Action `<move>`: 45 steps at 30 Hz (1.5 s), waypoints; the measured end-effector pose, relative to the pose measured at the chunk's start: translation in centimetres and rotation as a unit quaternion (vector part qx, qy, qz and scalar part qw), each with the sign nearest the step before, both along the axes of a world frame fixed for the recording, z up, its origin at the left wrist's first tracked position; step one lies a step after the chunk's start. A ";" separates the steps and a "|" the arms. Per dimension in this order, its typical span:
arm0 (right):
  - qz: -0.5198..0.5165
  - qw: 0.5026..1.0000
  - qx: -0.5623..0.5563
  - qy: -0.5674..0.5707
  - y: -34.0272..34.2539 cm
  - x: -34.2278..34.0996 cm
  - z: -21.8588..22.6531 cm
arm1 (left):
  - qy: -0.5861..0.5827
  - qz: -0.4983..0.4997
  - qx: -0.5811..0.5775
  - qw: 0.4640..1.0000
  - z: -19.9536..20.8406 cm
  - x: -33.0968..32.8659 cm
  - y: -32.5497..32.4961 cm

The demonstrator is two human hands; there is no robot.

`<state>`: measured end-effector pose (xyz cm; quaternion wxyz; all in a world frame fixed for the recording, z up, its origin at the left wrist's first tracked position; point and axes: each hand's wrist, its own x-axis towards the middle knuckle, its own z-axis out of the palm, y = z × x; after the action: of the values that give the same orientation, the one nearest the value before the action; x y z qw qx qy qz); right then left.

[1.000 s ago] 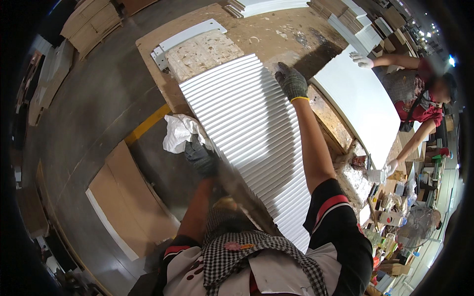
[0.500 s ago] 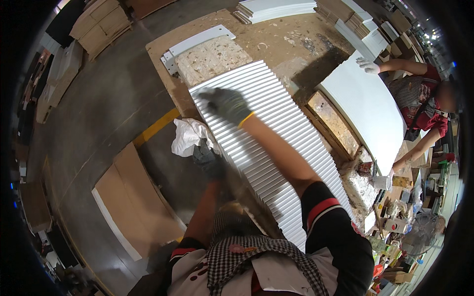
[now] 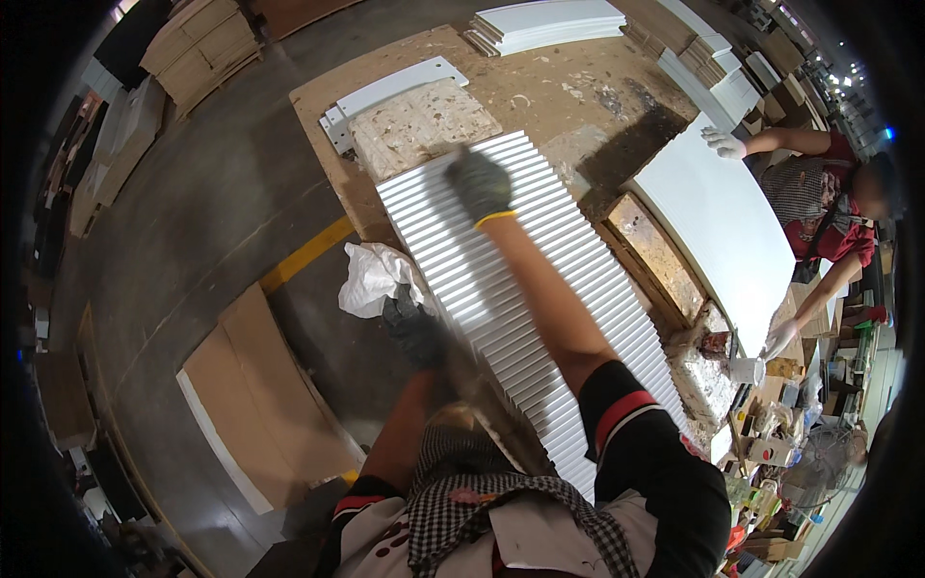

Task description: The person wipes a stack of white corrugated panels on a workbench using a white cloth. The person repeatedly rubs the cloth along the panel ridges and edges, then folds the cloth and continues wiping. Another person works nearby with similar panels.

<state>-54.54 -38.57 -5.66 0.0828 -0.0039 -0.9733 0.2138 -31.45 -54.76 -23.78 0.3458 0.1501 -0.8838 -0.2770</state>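
Note:
Narrow white strips (image 3: 453,252) lie side by side in a long row, running from the far end of the bench back toward my body. Over the far part of that row is my right hand (image 3: 479,185) in a dark grey glove with a yellow cuff. Motion smears it and its fingers are mostly hidden, so I cannot tell whether it grips anything. Beside the row's left edge, my left hand (image 3: 412,326), also in a dark glove, has its fingers closed on a crumpled white cloth (image 3: 371,277), which hangs past the edge.
A speckled block (image 3: 424,123) and a white drilled board (image 3: 395,87) lie beyond the strips. To the right, a co-worker's gloved hands touch a large white panel (image 3: 718,217). White boards (image 3: 549,24) are stacked at the back. Flat cardboard (image 3: 270,395) lies on the left floor.
My right hand has swept to the right across the far strips, from near their left edge. My left hand stays at the left edge with the cloth.

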 end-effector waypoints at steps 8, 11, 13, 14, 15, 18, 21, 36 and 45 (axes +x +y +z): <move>0.332 0.932 -0.009 0.143 -4.0 1.4 -0.5 | -0.055 0.053 -0.080 0.994 -1.1 0.1 0.9; 0.144 0.988 0.055 -0.023 5.6 -1.7 0.3 | -0.148 0.149 -0.018 0.978 -1.9 -0.1 1.7; 0.040 0.997 0.025 -0.053 11.5 -3.0 0.7 | -0.113 0.097 -0.039 0.988 -1.1 0.3 1.4; -0.007 0.998 0.065 0.000 12.8 -3.2 0.4 | -0.094 0.069 -0.052 0.992 -0.2 0.5 1.0; -0.028 0.999 0.041 0.008 13.3 -3.4 0.3 | -0.071 0.040 -0.065 0.995 0.9 0.7 0.4; -0.045 0.999 -0.021 0.004 7.2 -1.5 -1.6 | -0.053 -0.019 -0.121 0.991 4.2 0.8 -0.1; 0.016 0.999 -0.032 -0.004 -5.5 2.2 -2.9 | -0.101 -0.045 -0.058 0.992 5.6 0.7 -0.1; 0.005 0.999 0.036 -0.022 -11.6 8.1 0.5 | -0.037 -0.117 0.070 0.990 3.8 1.0 -0.4; -0.110 0.993 -0.027 -0.016 -5.6 7.9 3.4 | -0.040 -0.085 0.026 0.995 3.3 0.7 -0.5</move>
<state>-46.60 -44.16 -2.29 0.0901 -0.1163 -0.9621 0.2296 -30.80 -55.22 -20.51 0.2815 0.0939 -0.8990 -0.3222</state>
